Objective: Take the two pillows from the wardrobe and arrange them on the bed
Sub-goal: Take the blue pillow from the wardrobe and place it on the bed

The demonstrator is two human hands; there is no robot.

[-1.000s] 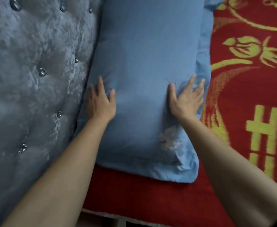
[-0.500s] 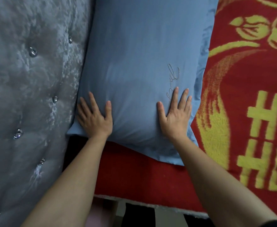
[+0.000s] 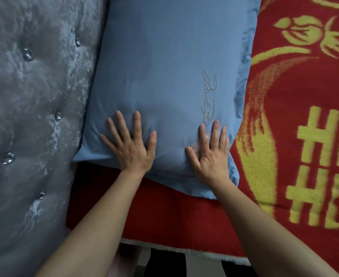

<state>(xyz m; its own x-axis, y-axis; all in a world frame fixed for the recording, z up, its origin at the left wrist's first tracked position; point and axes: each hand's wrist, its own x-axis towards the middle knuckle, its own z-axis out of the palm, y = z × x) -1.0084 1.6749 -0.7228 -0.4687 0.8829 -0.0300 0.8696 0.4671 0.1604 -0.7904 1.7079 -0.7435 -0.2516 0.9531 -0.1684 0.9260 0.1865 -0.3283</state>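
Observation:
A blue pillow (image 3: pixel 164 76) with a pale embroidered script lies on the bed, its long left side against the headboard. My left hand (image 3: pixel 130 144) rests flat on the pillow's near left part, fingers spread. My right hand (image 3: pixel 210 154) lies flat on its near right part, just below the embroidery, covering a pale flower motif. Neither hand grips anything. A second pillow is not in view.
A grey tufted headboard (image 3: pixel 30 116) with shiny buttons fills the left. A red blanket (image 3: pixel 294 136) with yellow patterns covers the bed to the right and in front of the pillow. The bed's near edge (image 3: pixel 184 250) runs along the bottom.
Both hands have slid down the pillow toward its near end and now press flat there. The pillow has been pushed farther up the bed, showing more red blanket in front.

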